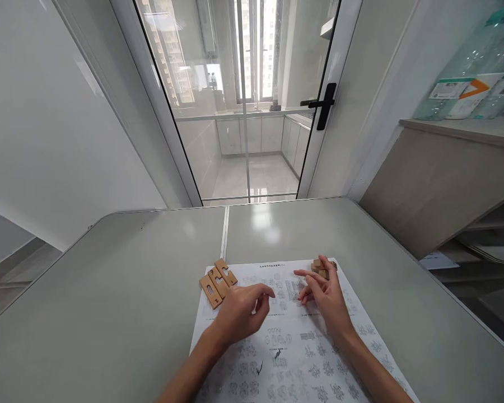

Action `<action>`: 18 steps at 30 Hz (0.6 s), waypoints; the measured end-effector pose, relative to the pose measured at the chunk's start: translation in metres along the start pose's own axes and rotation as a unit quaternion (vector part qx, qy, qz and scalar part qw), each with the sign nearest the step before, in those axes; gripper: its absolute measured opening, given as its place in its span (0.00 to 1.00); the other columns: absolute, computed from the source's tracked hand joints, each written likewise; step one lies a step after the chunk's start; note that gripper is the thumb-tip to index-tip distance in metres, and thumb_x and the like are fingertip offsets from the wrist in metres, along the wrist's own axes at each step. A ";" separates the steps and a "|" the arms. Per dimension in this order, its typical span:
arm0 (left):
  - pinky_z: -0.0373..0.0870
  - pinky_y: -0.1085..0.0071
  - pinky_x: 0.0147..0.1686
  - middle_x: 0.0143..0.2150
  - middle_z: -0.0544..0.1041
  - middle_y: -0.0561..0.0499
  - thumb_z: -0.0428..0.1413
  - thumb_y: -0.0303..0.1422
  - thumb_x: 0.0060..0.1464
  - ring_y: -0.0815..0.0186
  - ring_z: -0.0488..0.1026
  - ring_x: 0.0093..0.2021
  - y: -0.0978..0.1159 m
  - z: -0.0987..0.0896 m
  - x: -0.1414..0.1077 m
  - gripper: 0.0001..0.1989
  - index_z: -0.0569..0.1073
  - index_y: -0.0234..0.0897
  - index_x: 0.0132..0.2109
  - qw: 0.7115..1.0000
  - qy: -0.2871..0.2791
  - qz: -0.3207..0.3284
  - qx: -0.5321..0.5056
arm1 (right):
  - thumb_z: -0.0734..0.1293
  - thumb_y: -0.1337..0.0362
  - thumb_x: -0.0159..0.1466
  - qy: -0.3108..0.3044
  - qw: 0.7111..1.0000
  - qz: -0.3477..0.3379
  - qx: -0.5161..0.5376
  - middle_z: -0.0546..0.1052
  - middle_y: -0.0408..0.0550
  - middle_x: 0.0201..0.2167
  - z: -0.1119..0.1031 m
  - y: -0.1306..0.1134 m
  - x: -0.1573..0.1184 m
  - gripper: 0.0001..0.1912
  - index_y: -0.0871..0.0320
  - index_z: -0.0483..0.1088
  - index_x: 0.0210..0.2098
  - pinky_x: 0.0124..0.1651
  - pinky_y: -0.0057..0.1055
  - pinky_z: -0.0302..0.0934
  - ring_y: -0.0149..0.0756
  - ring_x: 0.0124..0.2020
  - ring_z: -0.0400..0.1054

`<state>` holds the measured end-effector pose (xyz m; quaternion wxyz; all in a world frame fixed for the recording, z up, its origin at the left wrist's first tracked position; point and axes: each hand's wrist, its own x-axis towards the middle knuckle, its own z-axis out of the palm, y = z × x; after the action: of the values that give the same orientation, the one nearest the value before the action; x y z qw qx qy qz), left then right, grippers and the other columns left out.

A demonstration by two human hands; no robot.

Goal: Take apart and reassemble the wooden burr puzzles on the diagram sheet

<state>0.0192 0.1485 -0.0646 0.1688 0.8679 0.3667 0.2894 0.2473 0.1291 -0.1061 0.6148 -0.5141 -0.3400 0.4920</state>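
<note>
And here's the left hand, poised over the printed sheet, palm down, fingers half curled with a gap beside the thumb, nothing to be seen in its grip; over to the right hand, wide open, fingers fanned, and it has hold of nothing that shows. Right behind those raised fingers, a small cluster of wooden blocks sits at the sheet's top right corner, partly masked, and whether a fingertip touches it, or whether the blocks are locked together, I can't tell! Across at the top left, just by the left wrist and knuckles, three flat wooden pieces lie slantwise side by side, slots and notches on show, a 2 readable on the nearest. So the state of play, as I judge it: sheet laid out, flat pieces set down in a row and not interlocked, neither hand gripping any of them. Further out, the grey surface runs up towards a glazed door with its black handle, and away on the right, plastic bottles stand on a shelf
</note>
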 end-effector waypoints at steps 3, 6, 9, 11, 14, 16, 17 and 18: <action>0.61 0.74 0.26 0.22 0.73 0.57 0.50 0.26 0.62 0.71 0.68 0.20 0.003 0.014 0.003 0.12 0.78 0.40 0.44 0.999 -0.026 0.005 -0.028 | 0.75 0.50 0.63 0.003 1.000 -0.010 -0.008 0.81 0.48 0.46 0.001 -0.001 -0.001 0.37 0.47 0.57 0.65 0.25 0.32 0.70 0.33 0.23 0.74; 0.60 0.74 0.25 0.22 0.71 0.58 0.51 0.25 0.62 0.71 0.66 0.20 0.001 0.025 0.002 0.12 0.78 0.40 0.43 0.998 -0.040 -0.014 -0.053 | 0.75 0.50 0.63 0.003 1.000 -0.006 -0.011 0.81 0.46 0.43 0.002 -0.003 -0.002 0.30 0.48 0.62 0.59 0.24 0.30 0.66 0.32 0.23 0.72; 0.60 0.74 0.26 0.22 0.71 0.58 0.52 0.26 0.62 0.71 0.65 0.21 -0.002 0.031 0.001 0.10 0.78 0.40 0.43 0.993 -0.046 -0.056 -0.091 | 0.75 0.51 0.64 -0.003 1.000 0.009 0.004 0.81 0.43 0.36 0.002 -0.007 -0.003 0.23 0.49 0.65 0.52 0.25 0.27 0.62 0.30 0.23 0.69; 0.60 0.74 0.26 0.23 0.70 0.58 0.52 0.27 0.63 0.71 0.64 0.22 -0.004 0.031 0.001 0.09 0.77 0.40 0.43 0.988 -0.048 -0.083 -0.122 | 0.74 0.51 0.65 -0.022 0.999 0.027 0.031 0.79 0.42 0.30 0.001 -0.011 -0.003 0.18 0.50 0.68 0.49 0.26 0.27 0.61 0.30 0.22 0.66; 0.62 0.74 0.27 0.25 0.72 0.56 0.52 0.32 0.66 0.70 0.65 0.24 -0.003 0.028 0.002 0.08 0.76 0.39 0.45 0.979 -0.036 -0.120 -0.163 | 0.70 0.49 0.68 -0.065 0.992 0.059 0.088 0.73 0.39 0.21 0.000 -0.015 -0.002 0.14 0.51 0.70 0.44 0.23 0.25 0.56 0.29 0.20 0.60; 0.65 0.73 0.28 0.32 0.76 0.53 0.54 0.36 0.67 0.69 0.66 0.25 -0.002 0.026 0.003 0.09 0.75 0.39 0.49 0.973 -0.020 -0.146 -0.179 | 0.69 0.48 0.68 -0.100 0.984 0.077 0.126 0.68 0.37 0.16 -0.002 -0.015 -0.001 0.14 0.51 0.69 0.41 0.21 0.25 0.52 0.28 0.17 0.54; 0.66 0.73 0.29 0.35 0.77 0.52 0.55 0.38 0.66 0.70 0.67 0.26 -0.001 0.025 0.004 0.11 0.74 0.40 0.51 0.970 -0.016 -0.159 -0.185 | 0.69 0.48 0.68 -0.120 0.979 0.085 0.143 0.66 0.35 0.15 -0.002 -0.014 -0.001 0.14 0.51 0.69 0.40 0.20 0.24 0.50 0.28 0.16 0.52; 0.68 0.73 0.30 0.38 0.78 0.51 0.56 0.39 0.66 0.70 0.67 0.26 -0.001 0.025 0.004 0.13 0.73 0.41 0.54 0.966 -0.015 -0.169 -0.194 | 0.68 0.49 0.68 -0.141 0.973 0.092 0.161 0.64 0.34 0.13 -0.002 -0.014 -0.001 0.13 0.51 0.69 0.38 0.19 0.24 0.48 0.27 0.15 0.49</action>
<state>0.0366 0.1501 -0.0823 0.3855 0.7482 0.4424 0.3094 0.2527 0.1277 -0.0934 0.5873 -0.3631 -0.2911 0.6622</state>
